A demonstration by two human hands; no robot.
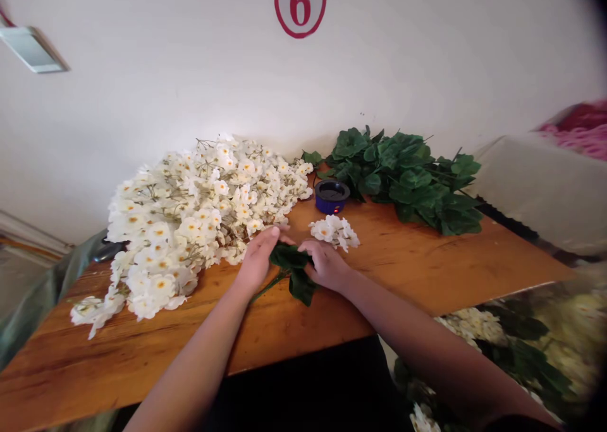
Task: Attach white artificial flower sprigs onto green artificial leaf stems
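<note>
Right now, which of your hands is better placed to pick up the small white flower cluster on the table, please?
Probably the right hand: it rests nearest the small white flower cluster, while the left hand sits farther off, beside the big flower pile.

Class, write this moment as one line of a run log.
left hand: touching leaf sprig | right hand: touching leaf sprig | nearby: white flowers

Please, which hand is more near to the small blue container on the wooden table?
Right. The right hand is close in front of the small blue container, with a cluster of white blossoms between them. The left hand is farther, in front and to the left.
</note>
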